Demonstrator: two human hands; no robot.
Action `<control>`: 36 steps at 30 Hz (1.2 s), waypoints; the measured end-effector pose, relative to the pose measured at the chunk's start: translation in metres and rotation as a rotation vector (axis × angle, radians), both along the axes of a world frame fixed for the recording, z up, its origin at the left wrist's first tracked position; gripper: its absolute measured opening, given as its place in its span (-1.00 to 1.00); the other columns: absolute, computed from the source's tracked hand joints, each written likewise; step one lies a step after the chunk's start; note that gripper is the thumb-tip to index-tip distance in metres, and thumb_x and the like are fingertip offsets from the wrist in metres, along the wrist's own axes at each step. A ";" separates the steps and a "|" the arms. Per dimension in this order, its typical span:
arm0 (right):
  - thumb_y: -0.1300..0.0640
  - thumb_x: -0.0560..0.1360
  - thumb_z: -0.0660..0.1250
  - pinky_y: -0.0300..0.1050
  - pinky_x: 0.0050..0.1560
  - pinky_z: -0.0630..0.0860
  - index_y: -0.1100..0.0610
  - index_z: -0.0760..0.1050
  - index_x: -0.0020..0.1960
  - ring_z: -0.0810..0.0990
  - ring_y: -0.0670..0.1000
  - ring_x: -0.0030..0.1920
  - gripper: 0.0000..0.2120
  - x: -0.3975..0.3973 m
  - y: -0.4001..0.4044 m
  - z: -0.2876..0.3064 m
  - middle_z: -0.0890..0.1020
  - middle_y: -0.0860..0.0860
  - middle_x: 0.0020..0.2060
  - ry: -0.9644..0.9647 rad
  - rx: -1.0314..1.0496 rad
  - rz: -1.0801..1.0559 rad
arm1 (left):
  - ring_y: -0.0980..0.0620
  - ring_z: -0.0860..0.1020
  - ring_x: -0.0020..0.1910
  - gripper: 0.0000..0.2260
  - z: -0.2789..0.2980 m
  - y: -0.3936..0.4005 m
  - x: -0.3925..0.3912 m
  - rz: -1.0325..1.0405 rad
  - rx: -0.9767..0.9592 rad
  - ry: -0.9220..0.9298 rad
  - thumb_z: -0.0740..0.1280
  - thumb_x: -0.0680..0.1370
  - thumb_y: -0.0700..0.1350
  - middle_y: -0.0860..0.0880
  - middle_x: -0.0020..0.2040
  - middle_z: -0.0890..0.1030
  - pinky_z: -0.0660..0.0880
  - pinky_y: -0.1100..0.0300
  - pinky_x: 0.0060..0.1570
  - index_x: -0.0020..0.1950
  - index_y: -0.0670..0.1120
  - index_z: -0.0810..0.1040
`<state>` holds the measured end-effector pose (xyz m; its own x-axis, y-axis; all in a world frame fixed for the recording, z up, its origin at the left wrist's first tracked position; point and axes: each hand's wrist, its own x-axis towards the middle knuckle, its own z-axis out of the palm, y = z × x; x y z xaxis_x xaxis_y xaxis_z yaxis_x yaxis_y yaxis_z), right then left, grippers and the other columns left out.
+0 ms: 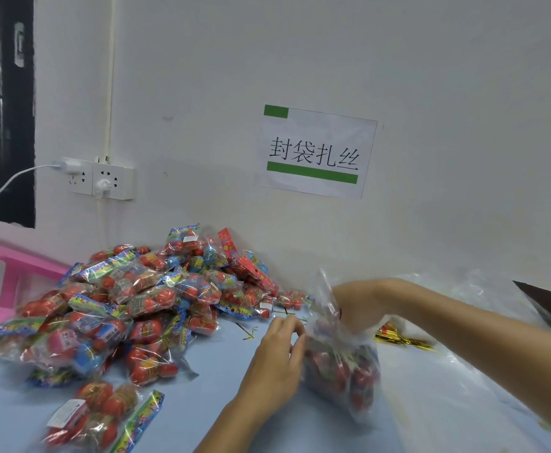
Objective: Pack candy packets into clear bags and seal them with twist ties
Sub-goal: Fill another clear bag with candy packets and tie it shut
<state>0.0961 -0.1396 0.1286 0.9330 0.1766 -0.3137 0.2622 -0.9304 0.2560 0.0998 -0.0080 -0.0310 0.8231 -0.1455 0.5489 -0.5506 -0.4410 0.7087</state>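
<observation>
Fingers (295, 335) of L hand (277, 361) pinch 1 clear bag (343, 364); R hand (356, 308) inside, grip unclear; packets uncountable.

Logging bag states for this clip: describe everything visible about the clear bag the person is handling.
The clear bag is thin, glossy, crinkled plastic, standing roughly upright on the blue table, its lower part filled with red-and-multicolour candy packets. The top is open and unsealed, with no twist tie on it. The right hand reaches into the mouth from above; the left hand touches its left side. Motion blur hides finer detail.
</observation>
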 end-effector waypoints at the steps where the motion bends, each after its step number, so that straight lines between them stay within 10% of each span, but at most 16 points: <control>1: 0.29 0.53 0.25 -0.26 -0.45 0.27 0.23 0.45 -0.20 0.36 -0.01 -0.38 -0.87 0.000 -0.003 0.004 0.40 0.01 -0.37 -0.012 0.015 -0.006 | 0.26 0.48 -0.09 -0.82 0.000 0.000 0.000 -0.003 -0.024 0.004 0.16 0.68 -0.02 0.14 0.01 0.43 0.47 0.29 -0.07 -0.11 0.17 0.35; 8: 0.33 0.46 0.20 -0.30 -0.55 0.14 0.11 0.28 -0.42 0.24 -0.02 -0.45 -0.69 0.002 -0.011 0.021 0.29 -0.02 -0.48 -0.154 0.207 -0.034 | 0.00 0.50 -0.11 -0.88 0.002 -0.002 0.002 -0.032 -0.166 0.040 0.16 0.68 -0.06 0.03 -0.05 0.48 0.48 0.12 -0.10 -0.06 0.05 0.34; 13: 0.31 0.46 0.19 -0.13 -0.24 0.57 0.26 0.63 -0.01 0.62 0.04 -0.18 -0.75 0.006 -0.013 0.015 0.71 0.15 -0.05 -0.166 0.422 -0.085 | 0.17 0.56 0.01 -0.90 0.006 -0.001 -0.002 -0.077 -0.242 0.190 0.22 0.64 0.09 0.13 0.10 0.50 0.53 0.29 -0.12 0.10 0.16 0.32; 17: 0.30 0.49 0.19 -0.28 -0.36 0.56 0.23 0.64 0.05 0.63 -0.02 -0.22 -0.73 0.007 -0.012 0.009 0.71 0.12 -0.03 -0.172 0.484 -0.096 | 0.38 0.53 0.08 -0.52 0.008 0.002 -0.008 -0.258 -0.338 0.203 0.43 0.44 0.21 0.24 0.13 0.56 0.47 0.46 -0.04 0.26 0.19 0.30; 21: 0.22 0.55 0.20 -0.28 -0.31 0.52 0.18 0.64 -0.09 0.60 -0.06 -0.30 -0.77 0.007 -0.009 0.005 0.70 0.02 -0.20 -0.120 0.427 -0.081 | 0.30 0.57 0.14 -0.23 0.006 -0.001 -0.011 -0.285 -0.293 0.224 0.58 0.24 0.30 0.28 0.15 0.60 0.52 0.35 0.09 0.33 0.27 0.28; 25: 0.22 0.60 0.23 -0.20 -0.11 0.62 0.09 0.66 -0.15 0.66 -0.08 -0.25 -0.73 0.002 -0.009 0.014 0.72 -0.03 -0.21 -0.118 0.366 -0.066 | 0.26 0.58 0.12 -0.46 0.003 -0.001 -0.008 -0.216 -0.261 0.188 0.55 0.32 0.17 0.20 0.14 0.61 0.55 0.12 0.18 0.22 0.30 0.42; 32: 0.13 0.59 0.26 -0.22 -0.29 0.42 0.13 0.56 -0.21 0.48 -0.01 -0.40 -0.77 -0.013 -0.006 0.030 0.64 0.04 -0.28 0.109 0.040 -0.122 | 0.33 0.60 -0.01 -0.48 0.007 0.004 -0.010 -0.235 -0.260 0.190 0.61 0.26 0.13 0.25 0.02 0.64 0.49 0.45 -0.09 0.12 0.17 0.46; 36: 0.13 0.61 0.18 -0.26 -0.48 0.28 0.25 0.57 0.15 0.50 -0.04 -0.42 -0.73 -0.017 -0.004 0.020 0.72 0.16 -0.05 0.252 -0.024 -0.213 | 0.39 0.58 -0.07 -0.42 0.011 0.009 -0.015 -0.259 -0.241 0.218 0.63 0.15 0.22 0.36 -0.03 0.61 0.47 0.51 -0.19 0.05 0.24 0.42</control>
